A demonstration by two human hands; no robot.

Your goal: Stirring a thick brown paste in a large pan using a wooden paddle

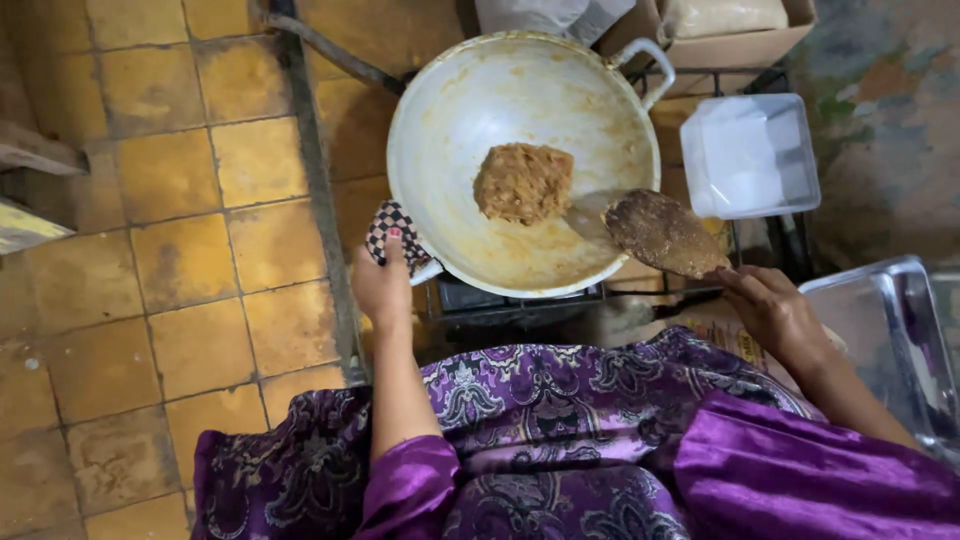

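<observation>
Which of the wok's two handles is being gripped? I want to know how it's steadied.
The near handle, by the left hand through a checkered cloth. The far handle by the boxes is bare and untouched.

Glossy purple sleeves [800,470], purple paisley-patterned garment [540,400]

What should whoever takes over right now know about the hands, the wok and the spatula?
Left hand: grips the near handle of the round pale metal wok through a checkered cloth.
Right hand: holds the flat brown-coated spatula over the wok's right rim.
Done: brown cooked paste gathered in one lump mid-wok.
Left: lump not yet out; clear lidded plastic box sits right of the wok.
</observation>
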